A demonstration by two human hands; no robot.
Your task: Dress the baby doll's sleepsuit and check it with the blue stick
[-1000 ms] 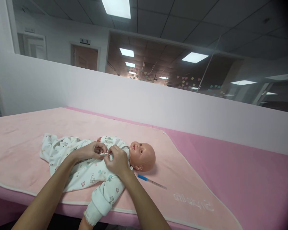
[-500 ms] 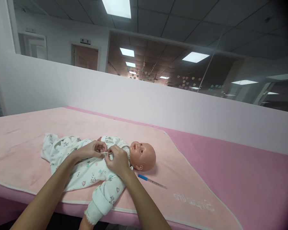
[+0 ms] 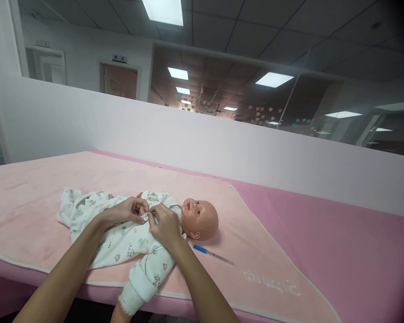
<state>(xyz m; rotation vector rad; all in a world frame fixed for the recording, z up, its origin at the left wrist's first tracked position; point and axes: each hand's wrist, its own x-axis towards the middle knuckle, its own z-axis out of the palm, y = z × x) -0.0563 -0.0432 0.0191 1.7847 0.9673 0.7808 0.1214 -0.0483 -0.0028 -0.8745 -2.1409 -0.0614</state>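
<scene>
On its back lies a baby doll (image 3: 202,220), its bald head to the right, dressed in a white printed baby gown (image 3: 121,242). Over the doll's chest, my left hand (image 3: 133,210) and my right hand (image 3: 163,222) meet with bent fingers. Both pinch the front of the gown, where a small pale round piece, seemingly a button (image 3: 146,217), shows between the fingertips. The exact grip is partly hidden by the fingers. One doll arm in a turned-back sleeve (image 3: 143,285) points toward me over the near edge.
Beside the doll's head lies a thermometer-like stick with a blue cap (image 3: 200,249). Under everything spreads a peach blanket (image 3: 269,251) over a pink table cover (image 3: 340,233). Behind stands a white half wall (image 3: 195,139) with glass above.
My fingertips have shifted slightly on the gown's front, and the round piece between them now shows more clearly. The doll and the blue-capped stick have stayed put.
</scene>
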